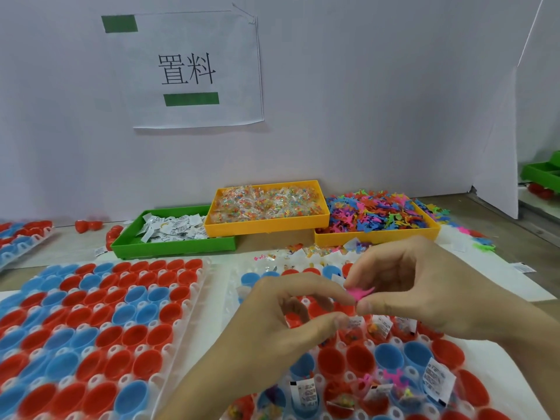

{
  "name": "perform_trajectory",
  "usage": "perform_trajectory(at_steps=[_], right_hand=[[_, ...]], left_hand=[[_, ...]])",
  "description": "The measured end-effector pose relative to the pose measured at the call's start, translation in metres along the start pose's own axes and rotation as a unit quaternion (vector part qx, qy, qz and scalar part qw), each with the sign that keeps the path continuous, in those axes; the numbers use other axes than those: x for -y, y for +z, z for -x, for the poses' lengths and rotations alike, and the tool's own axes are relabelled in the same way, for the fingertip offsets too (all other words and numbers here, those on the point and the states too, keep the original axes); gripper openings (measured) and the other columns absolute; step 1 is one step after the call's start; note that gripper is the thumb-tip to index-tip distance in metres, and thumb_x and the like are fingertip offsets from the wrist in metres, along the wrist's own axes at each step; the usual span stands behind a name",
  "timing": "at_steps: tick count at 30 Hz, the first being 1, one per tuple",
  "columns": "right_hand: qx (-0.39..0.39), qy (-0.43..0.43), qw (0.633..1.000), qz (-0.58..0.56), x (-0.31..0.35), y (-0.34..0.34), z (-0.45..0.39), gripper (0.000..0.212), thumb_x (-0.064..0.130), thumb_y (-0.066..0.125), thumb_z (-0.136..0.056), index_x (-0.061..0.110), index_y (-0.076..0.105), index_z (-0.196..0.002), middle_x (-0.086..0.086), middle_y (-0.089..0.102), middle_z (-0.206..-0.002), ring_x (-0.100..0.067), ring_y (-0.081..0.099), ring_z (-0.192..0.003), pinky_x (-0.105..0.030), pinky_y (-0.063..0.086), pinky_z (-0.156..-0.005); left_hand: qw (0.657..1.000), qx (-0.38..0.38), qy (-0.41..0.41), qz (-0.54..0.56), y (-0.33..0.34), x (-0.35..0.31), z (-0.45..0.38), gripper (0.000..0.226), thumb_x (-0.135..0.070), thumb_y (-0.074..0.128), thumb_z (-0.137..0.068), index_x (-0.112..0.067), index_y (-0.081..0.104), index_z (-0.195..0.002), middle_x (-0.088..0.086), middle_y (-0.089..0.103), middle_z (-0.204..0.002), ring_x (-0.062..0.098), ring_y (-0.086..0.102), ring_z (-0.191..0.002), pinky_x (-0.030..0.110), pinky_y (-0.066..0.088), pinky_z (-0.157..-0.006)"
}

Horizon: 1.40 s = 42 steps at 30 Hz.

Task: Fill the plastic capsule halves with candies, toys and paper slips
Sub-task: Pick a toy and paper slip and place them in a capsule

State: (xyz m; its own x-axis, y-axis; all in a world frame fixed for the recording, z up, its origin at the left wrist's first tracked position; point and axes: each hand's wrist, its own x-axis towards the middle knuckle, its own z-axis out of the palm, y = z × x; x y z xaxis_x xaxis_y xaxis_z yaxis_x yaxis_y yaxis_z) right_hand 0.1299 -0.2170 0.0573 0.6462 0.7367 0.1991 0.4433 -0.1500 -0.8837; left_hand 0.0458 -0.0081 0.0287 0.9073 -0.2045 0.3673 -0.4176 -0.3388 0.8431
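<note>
Pink toy [359, 293] is pinched between right hand [424, 286] and left hand [291, 316] at centre frame, above the red and blue capsule halves [391, 356] — if tugged apart carelessly, it could be flicked into an already-filled half or onto the worktop [272, 244].

A: What are the hands doing?
B: The right hand [430, 286] and left hand [291, 310] both pinch a small pink plastic toy figure [359, 294] between fingertips, above the white holder tray of red and blue plastic capsule halves [391, 356]; some halves hold slips.
A: And behind?
B: A green tray of white paper slips [172, 234]; a yellow tray of wrapped candies [266, 207]; a yellow tray of coloured toy figures [378, 219]; all on the bench [272, 247].
</note>
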Motion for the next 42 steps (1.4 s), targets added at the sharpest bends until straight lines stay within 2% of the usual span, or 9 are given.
perform_trajectory(at_steps=[3,6,9,12,18,21,28,37,42], right_hand=[[0.007,-0.002,1.0,0.0,0.0,0.002,0.0,0.025,0.027,0.083,-0.07,0.031,0.079,-0.094,-0.001,0.078,-0.092,-0.017,0.075,-0.085,-0.023,0.059,-0.079],[-0.014,-0.002,1.0,-0.013,-0.001,-0.003,0.002,0.03,0.03,0.08,-0.072,0.036,0.077,-0.102,-0.001,0.078,-0.091,-0.017,0.076,-0.084,-0.018,0.057,-0.077],[-0.085,-0.007,0.996,-0.003,-0.007,-0.019,0.003,0.027,0.03,0.076,-0.076,0.038,0.076,-0.102,-0.002,0.078,-0.09,-0.016,0.076,-0.082,-0.016,0.056,-0.073],[-0.17,0.003,0.985,0.024,-0.023,-0.037,0.002,0.023,0.031,0.073,-0.077,0.032,0.077,-0.099,-0.002,0.078,-0.085,-0.016,0.074,-0.074,-0.015,0.055,-0.065],[-0.272,0.05,0.958,0.07,-0.059,-0.06,0.001,0.018,0.012,0.066,-0.093,0.027,0.074,-0.1,0.001,0.077,-0.082,-0.013,0.072,-0.07,-0.019,0.055,-0.057],[-0.277,0.06,0.956,0.077,-0.065,-0.062,0.0,0.018,0.014,0.066,-0.093,0.028,0.074,-0.101,0.002,0.078,-0.082,-0.012,0.072,-0.07,-0.019,0.055,-0.057],[-0.27,0.063,0.955,0.103,-0.069,-0.06,-0.001,0.019,0.016,0.067,-0.094,0.031,0.072,-0.103,0.007,0.077,-0.083,-0.012,0.073,-0.072,-0.025,0.053,-0.06],[-0.258,0.08,0.952,0.144,-0.068,-0.061,-0.007,0.016,0.015,0.068,-0.092,0.029,0.073,-0.097,0.011,0.075,-0.08,-0.008,0.071,-0.07,-0.021,0.049,-0.062],[-0.166,0.112,0.951,0.234,-0.049,-0.063,-0.033,0.012,0.022,0.069,-0.093,0.032,0.075,-0.089,0.016,0.072,-0.077,0.002,0.066,-0.069,-0.012,0.044,-0.057]], left_hand=[[0.999,-0.024,-0.004,0.031,0.0,-0.001,-0.001,0.011,-0.017,0.076,-0.082,-0.025,0.079,-0.089,0.002,0.074,-0.086,0.015,0.065,-0.07,0.031,0.051,-0.063],[0.996,-0.07,-0.01,0.051,-0.005,-0.002,-0.002,0.009,-0.006,0.08,-0.078,-0.014,0.079,-0.083,0.005,0.075,-0.081,0.024,0.067,-0.073,0.039,0.056,-0.069],[0.99,-0.135,-0.02,0.041,-0.015,0.001,-0.003,0.01,0.003,0.078,-0.076,-0.006,0.075,-0.078,0.007,0.073,-0.078,0.023,0.068,-0.072,0.03,0.056,-0.067],[0.985,-0.167,-0.038,-0.014,-0.026,0.006,-0.002,0.015,0.006,0.072,-0.082,-0.009,0.071,-0.079,0.003,0.071,-0.079,0.016,0.067,-0.073,0.03,0.056,-0.068],[0.976,-0.063,-0.084,-0.193,-0.031,0.014,0.002,0.026,-0.001,0.062,-0.089,-0.022,0.073,-0.081,-0.015,0.069,-0.08,0.011,0.062,-0.079,0.029,0.052,-0.071],[0.969,-0.005,-0.08,-0.234,-0.028,0.015,0.003,0.024,-0.005,0.065,-0.088,-0.028,0.071,-0.083,-0.016,0.068,-0.081,0.008,0.058,-0.076,0.021,0.048,-0.066],[0.961,0.036,-0.088,-0.258,-0.028,0.015,0.003,0.025,-0.014,0.073,-0.084,-0.038,0.069,-0.081,-0.026,0.064,-0.091,0.0,0.056,-0.082,0.009,0.04,-0.067],[0.951,0.069,-0.099,-0.284,-0.025,0.017,0.003,0.018,-0.018,0.071,-0.088,-0.036,0.068,-0.087,-0.021,0.063,-0.082,-0.003,0.052,-0.085,0.011,0.041,-0.07],[0.948,0.067,-0.099,-0.294,-0.024,0.019,0.001,0.023,-0.018,0.069,-0.089,-0.04,0.063,-0.084,-0.018,0.063,-0.084,-0.001,0.052,-0.086,0.013,0.044,-0.071]])
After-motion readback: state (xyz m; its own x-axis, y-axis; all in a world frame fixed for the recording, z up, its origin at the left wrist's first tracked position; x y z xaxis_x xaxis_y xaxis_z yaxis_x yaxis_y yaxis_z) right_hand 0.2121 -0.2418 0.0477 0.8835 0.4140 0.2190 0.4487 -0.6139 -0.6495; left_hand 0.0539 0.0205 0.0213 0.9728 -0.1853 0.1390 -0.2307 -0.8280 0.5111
